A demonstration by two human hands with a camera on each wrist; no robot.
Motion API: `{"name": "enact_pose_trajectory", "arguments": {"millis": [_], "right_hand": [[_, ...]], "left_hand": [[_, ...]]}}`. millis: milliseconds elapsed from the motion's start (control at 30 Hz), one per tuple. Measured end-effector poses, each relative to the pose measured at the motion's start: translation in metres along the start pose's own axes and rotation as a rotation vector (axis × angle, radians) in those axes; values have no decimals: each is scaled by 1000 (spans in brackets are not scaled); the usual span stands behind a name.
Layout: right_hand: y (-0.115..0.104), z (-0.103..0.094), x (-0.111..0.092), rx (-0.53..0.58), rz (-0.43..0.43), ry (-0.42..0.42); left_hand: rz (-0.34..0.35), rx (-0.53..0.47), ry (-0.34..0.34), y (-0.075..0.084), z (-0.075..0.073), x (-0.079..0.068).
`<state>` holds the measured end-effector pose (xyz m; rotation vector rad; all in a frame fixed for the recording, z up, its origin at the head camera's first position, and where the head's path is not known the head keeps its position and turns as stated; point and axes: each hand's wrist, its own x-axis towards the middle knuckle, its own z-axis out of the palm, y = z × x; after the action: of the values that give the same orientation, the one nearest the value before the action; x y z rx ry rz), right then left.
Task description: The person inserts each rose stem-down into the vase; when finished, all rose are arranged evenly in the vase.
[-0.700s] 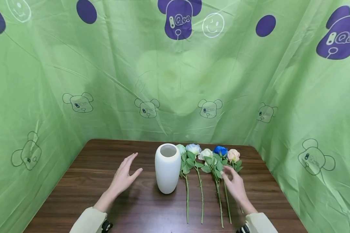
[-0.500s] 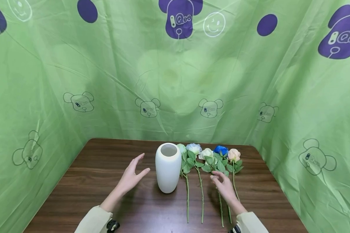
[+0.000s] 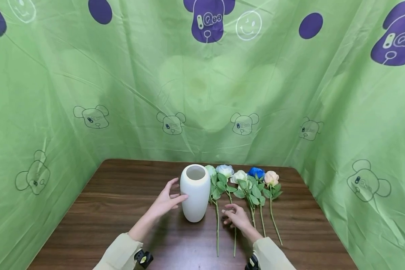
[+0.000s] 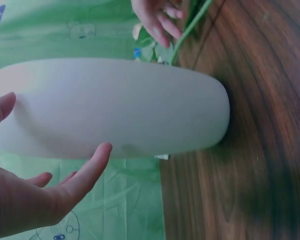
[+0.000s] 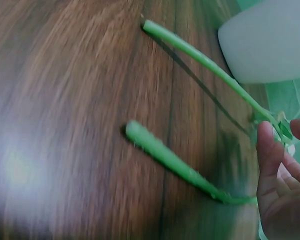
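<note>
A white vase (image 3: 195, 198) stands upright near the table's middle. My left hand (image 3: 165, 200) is at its left side, thumb across the vase's front and fingers spread beside it; whether they touch it I cannot tell. In the left wrist view the vase (image 4: 115, 107) lies beyond the thumb and fingers. My right hand (image 3: 237, 218), fingers loosely bent and holding nothing visible, hovers over the rose stems right of the vase. Artificial roses lie there in a row: pale green (image 3: 210, 171), pale blue (image 3: 225, 171), white (image 3: 239, 177), blue (image 3: 256, 172) and peach (image 3: 271, 178).
The dark wooden table (image 3: 121, 187) has its far edge against a green printed curtain (image 3: 202, 93) that also hangs at both sides. In the right wrist view, two stem ends (image 5: 160, 152) point toward the table's near side.
My left hand has moved right, up to the vase. My right hand has moved left, from the blue and peach roses to the stems nearer the vase. The vase and roses stay put.
</note>
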<state>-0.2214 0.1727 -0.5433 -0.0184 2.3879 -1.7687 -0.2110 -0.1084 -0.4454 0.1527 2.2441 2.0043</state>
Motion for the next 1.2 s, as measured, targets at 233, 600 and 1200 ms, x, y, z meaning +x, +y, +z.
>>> {"name": "enact_pose_trajectory", "arguments": {"millis": [233, 600, 1200], "right_hand": [[2, 15, 9, -80, -20, 33], [4, 24, 20, 36, -12, 56], [-8, 6, 11, 106, -114, -63]], "left_hand": [[-36, -16, 4, 0, 5, 3], [-39, -30, -13, 2, 5, 2], [-54, -30, -41, 22, 5, -7]]}}
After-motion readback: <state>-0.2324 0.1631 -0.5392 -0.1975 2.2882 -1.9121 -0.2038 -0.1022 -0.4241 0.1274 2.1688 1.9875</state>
